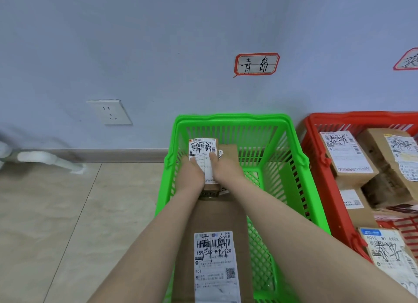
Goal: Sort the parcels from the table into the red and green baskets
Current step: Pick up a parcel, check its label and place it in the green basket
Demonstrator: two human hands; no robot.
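Observation:
A small brown parcel with a white shipping label sits inside the green basket, near its far end. My left hand grips its left side and my right hand grips its right side, thumbs on the label. Nearer to me in the same basket lies a long brown parcel with a white label. Another brown box shows just behind my right hand. The red basket stands to the right and holds several labelled parcels.
Both baskets stand on a tiled floor against a pale blue wall. A handwritten sign hangs above the green basket, another sign above the red one. A wall socket and a white pipe are at the left.

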